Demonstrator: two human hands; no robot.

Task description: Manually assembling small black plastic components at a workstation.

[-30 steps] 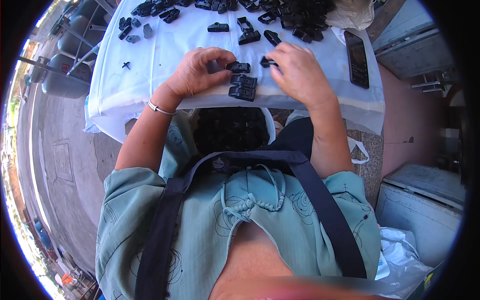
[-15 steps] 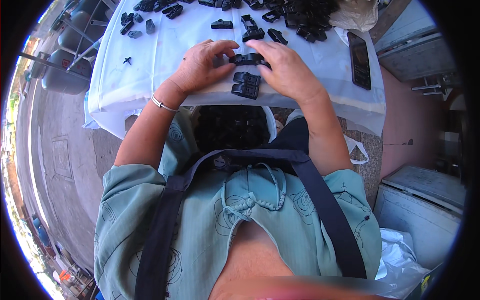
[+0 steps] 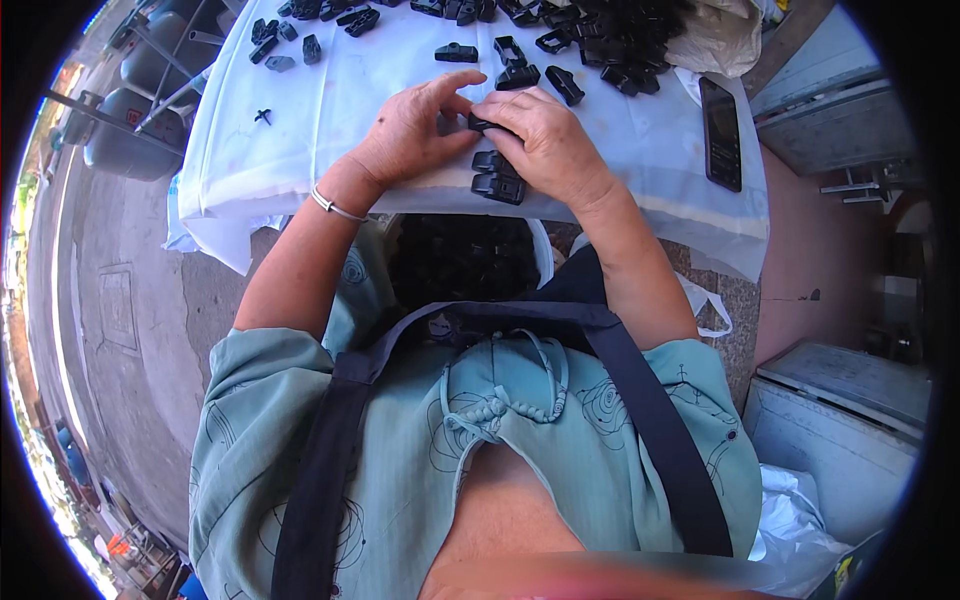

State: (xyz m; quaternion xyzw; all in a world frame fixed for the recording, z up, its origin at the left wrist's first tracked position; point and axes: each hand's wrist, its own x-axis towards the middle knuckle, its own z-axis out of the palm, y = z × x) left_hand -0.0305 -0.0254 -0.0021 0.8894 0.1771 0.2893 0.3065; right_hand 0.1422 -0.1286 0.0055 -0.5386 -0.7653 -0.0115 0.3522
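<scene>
At the near middle of the table, a small black plastic part lies between my two hands, mostly covered by fingers. My right hand is closed over it, fingertips on top and thumb at the near side. My left hand curls around its left end with thumb and a bent finger; the index finger is raised. Just below my right hand, joined-looking black plastic pieces lie near the table's front edge. Beyond my hands are single black parts, among them a flat one, a frame-shaped one and a tilted one.
A heap of black parts covers the far right of the white-covered table. A phone lies at the right edge. A tiny black cross-shaped piece is at the left. Below the edge, a bucket holds many black parts.
My right hand has shifted left and closed further over the black part, hiding most of it. My left hand stays close beside it, its index finger higher.
</scene>
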